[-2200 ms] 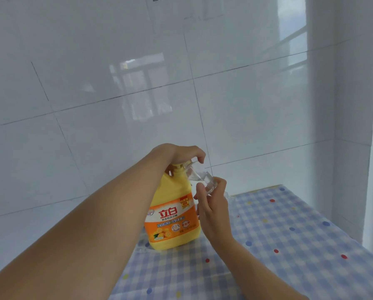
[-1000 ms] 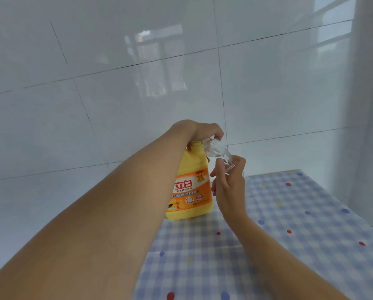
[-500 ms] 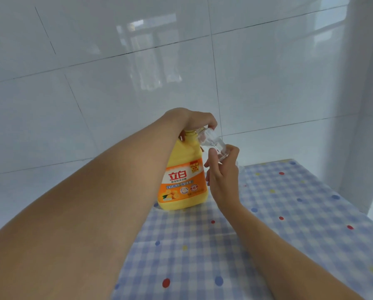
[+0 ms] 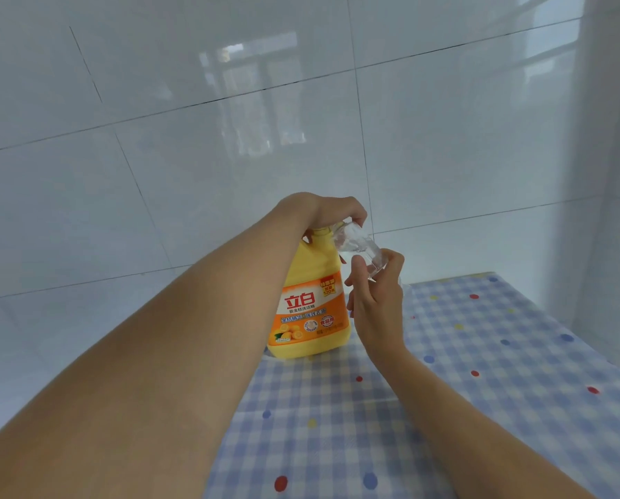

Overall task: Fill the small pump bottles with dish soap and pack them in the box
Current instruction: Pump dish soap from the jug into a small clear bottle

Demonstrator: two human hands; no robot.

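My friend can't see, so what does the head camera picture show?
A person's left hand grips the pump top of a yellow dish soap bottle while the right hand holds a small clear bottle tilted at the pump. The yellow bottle stands on a blue checked tablecloth by a white tiled wall.

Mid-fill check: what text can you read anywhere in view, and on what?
"立白": orange-and-white label on the yellow plastic dish soap bottle.
Smaller label lines, corner tag: too small to read.
No text on the small clear plastic bottle, blue checked tablecloth, white wall tiles.
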